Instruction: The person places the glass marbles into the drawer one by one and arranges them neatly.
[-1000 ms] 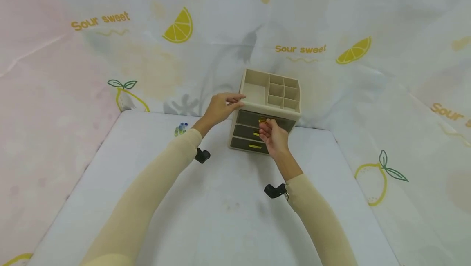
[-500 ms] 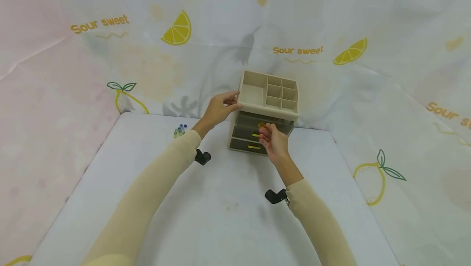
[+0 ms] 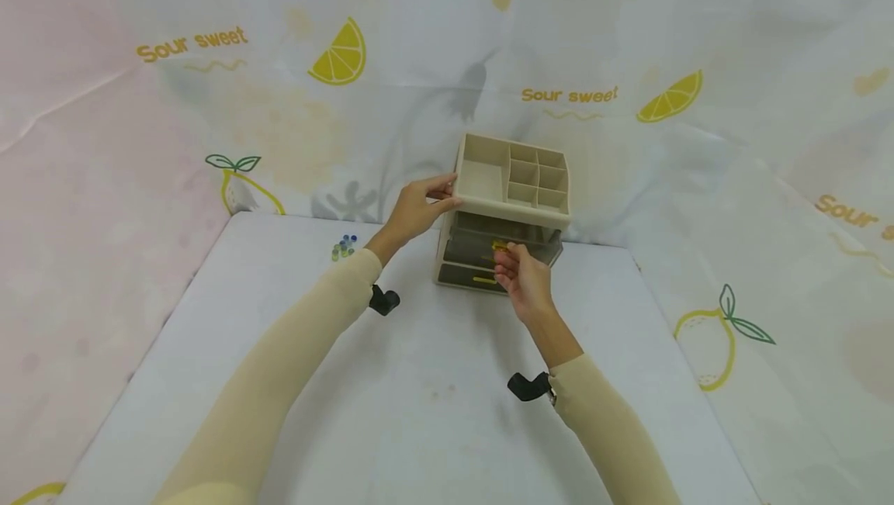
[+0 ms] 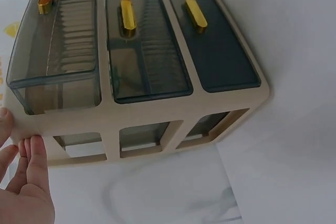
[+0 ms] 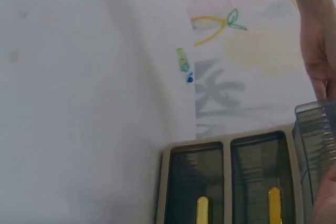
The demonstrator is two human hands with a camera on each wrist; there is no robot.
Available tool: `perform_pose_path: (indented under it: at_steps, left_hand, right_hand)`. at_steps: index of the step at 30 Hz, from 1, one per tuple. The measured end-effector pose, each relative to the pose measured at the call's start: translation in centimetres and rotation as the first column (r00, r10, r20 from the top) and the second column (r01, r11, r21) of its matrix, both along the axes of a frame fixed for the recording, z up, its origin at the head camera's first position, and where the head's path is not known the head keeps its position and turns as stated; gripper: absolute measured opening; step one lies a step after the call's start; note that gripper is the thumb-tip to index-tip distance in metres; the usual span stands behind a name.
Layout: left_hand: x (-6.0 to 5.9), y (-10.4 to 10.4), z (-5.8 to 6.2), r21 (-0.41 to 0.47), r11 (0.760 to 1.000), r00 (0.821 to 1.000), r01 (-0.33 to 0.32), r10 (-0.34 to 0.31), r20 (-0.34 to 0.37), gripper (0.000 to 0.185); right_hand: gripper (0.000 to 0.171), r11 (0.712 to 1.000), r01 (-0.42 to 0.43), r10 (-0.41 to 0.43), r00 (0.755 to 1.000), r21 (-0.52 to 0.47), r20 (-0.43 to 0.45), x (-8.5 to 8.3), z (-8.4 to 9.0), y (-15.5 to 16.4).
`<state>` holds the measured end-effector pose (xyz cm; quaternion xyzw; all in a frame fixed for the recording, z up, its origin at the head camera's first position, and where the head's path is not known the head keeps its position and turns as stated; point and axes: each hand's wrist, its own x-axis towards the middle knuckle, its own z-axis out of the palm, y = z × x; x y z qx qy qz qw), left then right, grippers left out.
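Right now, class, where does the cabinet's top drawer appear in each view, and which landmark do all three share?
Head: the top drawer is right of centre, pulled out.
Left wrist: top drawer at upper left.
Right wrist: top drawer at the right edge, partly cut off.
Shared landmark: the bottom gold handle.

Right hand — cut off in wrist views
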<state>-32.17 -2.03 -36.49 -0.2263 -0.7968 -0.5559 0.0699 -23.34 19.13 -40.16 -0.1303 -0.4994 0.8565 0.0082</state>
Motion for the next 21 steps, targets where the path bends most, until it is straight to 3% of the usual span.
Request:
perform_pose_path:
  at_steps: [11, 21]
  left_hand:
    - [0.1, -0.1, 0.2, -0.016, 1.0, 1.0, -0.011, 0.011, 0.016, 0.055]
    - [0.0, -0.1, -0.1, -0.023, 0.999, 0.997, -0.035, 0.034, -0.062, 0.051]
  right_hand:
    - [0.023, 1.0, -0.013, 0.013, 1.0, 0.01, 0.01, 2.1, 0.2, 0.1]
    - [0.026, 0.999, -0.046, 0.045, 0.999, -0.009, -0.012, 3.9, 0.0, -0.1]
